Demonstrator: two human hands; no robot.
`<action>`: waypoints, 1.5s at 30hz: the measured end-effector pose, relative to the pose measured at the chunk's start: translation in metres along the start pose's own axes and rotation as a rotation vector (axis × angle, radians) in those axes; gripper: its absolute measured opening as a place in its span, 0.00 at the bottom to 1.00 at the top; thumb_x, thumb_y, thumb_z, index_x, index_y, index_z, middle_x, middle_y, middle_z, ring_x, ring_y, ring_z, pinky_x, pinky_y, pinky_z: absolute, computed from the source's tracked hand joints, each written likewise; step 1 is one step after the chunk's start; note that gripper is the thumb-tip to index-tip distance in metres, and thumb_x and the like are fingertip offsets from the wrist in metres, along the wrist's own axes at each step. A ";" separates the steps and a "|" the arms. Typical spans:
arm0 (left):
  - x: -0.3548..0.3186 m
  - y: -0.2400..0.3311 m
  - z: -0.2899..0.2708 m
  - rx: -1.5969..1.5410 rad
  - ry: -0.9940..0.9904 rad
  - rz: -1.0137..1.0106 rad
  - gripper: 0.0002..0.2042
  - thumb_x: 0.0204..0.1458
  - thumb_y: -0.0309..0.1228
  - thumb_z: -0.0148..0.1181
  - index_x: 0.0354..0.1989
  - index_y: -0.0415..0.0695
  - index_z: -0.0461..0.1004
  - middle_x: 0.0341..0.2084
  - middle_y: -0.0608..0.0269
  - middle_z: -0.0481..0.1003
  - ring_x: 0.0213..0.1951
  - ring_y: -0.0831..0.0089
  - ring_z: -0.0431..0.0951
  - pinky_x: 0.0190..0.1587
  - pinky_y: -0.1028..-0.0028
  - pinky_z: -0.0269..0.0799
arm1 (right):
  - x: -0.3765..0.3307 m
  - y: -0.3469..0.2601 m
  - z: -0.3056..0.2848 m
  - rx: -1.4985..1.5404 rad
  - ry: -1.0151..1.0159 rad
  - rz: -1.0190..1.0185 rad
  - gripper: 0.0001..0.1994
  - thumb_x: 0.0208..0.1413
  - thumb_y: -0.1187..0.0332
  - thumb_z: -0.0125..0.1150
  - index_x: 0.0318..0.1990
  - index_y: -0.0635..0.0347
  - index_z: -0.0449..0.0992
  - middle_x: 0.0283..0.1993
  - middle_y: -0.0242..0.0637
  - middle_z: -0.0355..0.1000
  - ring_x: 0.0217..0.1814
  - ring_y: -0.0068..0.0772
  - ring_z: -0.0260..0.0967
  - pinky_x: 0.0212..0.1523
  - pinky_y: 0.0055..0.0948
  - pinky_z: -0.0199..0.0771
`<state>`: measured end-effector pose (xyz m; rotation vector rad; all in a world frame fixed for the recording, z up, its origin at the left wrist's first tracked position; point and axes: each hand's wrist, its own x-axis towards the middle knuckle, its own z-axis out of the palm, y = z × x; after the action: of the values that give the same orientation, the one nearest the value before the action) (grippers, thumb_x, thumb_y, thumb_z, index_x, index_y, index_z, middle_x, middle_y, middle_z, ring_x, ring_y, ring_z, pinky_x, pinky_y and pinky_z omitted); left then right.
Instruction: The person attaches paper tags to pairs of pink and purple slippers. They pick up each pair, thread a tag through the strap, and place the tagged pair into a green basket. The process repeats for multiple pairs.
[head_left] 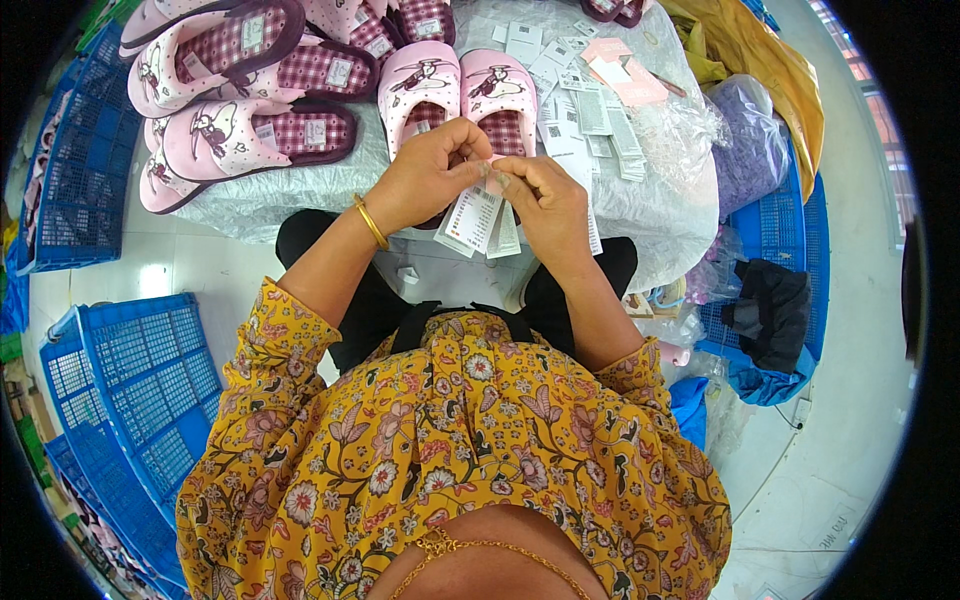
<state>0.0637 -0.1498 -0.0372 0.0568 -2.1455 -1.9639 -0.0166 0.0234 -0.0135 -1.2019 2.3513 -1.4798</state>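
Note:
My left hand [428, 172] and my right hand [548, 205] meet at the near edge of the table, fingers pinched. Between them a few white hang tags [470, 222] dangle from the fingertips, fanned apart. Any string at their tops is too fine to make out. Just beyond my hands lies a pair of pink slippers, the left slipper [420, 82] beside the right slipper [498, 90], each with a dark cartoon print and a plaid insole. My fingers partly hide their near ends.
More pink slippers [215, 140] are piled at the left of the plastic-covered table [675, 225]. Loose tags [595, 112] and pink cards [625, 72] lie to the right. Blue crates [150, 375] stand at left, with another blue crate [805, 240] and a purple bag [745, 140] at right.

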 end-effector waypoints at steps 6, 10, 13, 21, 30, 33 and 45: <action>-0.005 0.022 0.010 0.406 0.021 -0.024 0.11 0.60 0.39 0.54 0.37 0.43 0.73 0.32 0.50 0.75 0.35 0.59 0.77 0.40 0.64 0.71 | -0.016 0.016 -0.003 -0.316 -0.038 -0.188 0.10 0.58 0.70 0.58 0.46 0.57 0.80 0.45 0.43 0.77 0.47 0.45 0.75 0.47 0.38 0.75; -0.013 0.000 0.002 0.286 0.058 -0.005 0.06 0.56 0.31 0.60 0.35 0.42 0.71 0.26 0.57 0.75 0.29 0.68 0.76 0.35 0.69 0.72 | -0.007 0.012 0.006 -0.274 -0.015 -0.256 0.08 0.54 0.71 0.63 0.42 0.59 0.79 0.40 0.44 0.77 0.41 0.45 0.76 0.40 0.38 0.76; -0.004 0.002 -0.001 0.286 0.008 0.016 0.06 0.55 0.27 0.60 0.38 0.39 0.71 0.27 0.61 0.75 0.30 0.74 0.75 0.34 0.73 0.71 | 0.003 0.006 -0.003 -0.089 -0.071 -0.058 0.09 0.54 0.72 0.64 0.43 0.59 0.79 0.38 0.42 0.77 0.36 0.43 0.75 0.36 0.35 0.74; 0.003 0.006 -0.003 0.187 -0.028 0.005 0.06 0.55 0.26 0.62 0.35 0.40 0.72 0.26 0.69 0.72 0.28 0.84 0.68 0.33 0.78 0.69 | 0.003 0.013 -0.003 -0.066 -0.087 -0.082 0.08 0.53 0.70 0.66 0.40 0.59 0.79 0.34 0.40 0.76 0.35 0.38 0.75 0.35 0.33 0.73; 0.011 -0.010 -0.005 0.149 -0.037 -0.002 0.04 0.55 0.25 0.62 0.35 0.41 0.73 0.25 0.69 0.73 0.29 0.83 0.71 0.32 0.78 0.70 | 0.011 0.017 -0.007 0.008 -0.132 0.065 0.07 0.53 0.69 0.66 0.37 0.60 0.78 0.32 0.41 0.74 0.32 0.38 0.73 0.34 0.34 0.72; 0.008 -0.001 -0.007 0.215 -0.052 0.010 0.06 0.56 0.31 0.62 0.36 0.42 0.73 0.26 0.68 0.73 0.29 0.82 0.72 0.33 0.76 0.71 | 0.008 0.022 -0.006 0.037 -0.101 0.031 0.07 0.54 0.67 0.66 0.36 0.60 0.78 0.31 0.42 0.74 0.31 0.38 0.72 0.33 0.33 0.71; -0.020 0.010 -0.023 0.831 0.554 0.240 0.11 0.47 0.30 0.68 0.38 0.42 0.75 0.30 0.61 0.73 0.28 0.68 0.75 0.30 0.71 0.72 | 0.012 0.029 -0.029 -0.044 0.234 0.037 0.09 0.52 0.74 0.65 0.41 0.62 0.77 0.39 0.38 0.76 0.33 0.29 0.73 0.33 0.28 0.73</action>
<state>0.0893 -0.1671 -0.0282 0.4025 -2.2540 -0.7058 -0.0548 0.0418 -0.0183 -1.0383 2.5502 -1.6460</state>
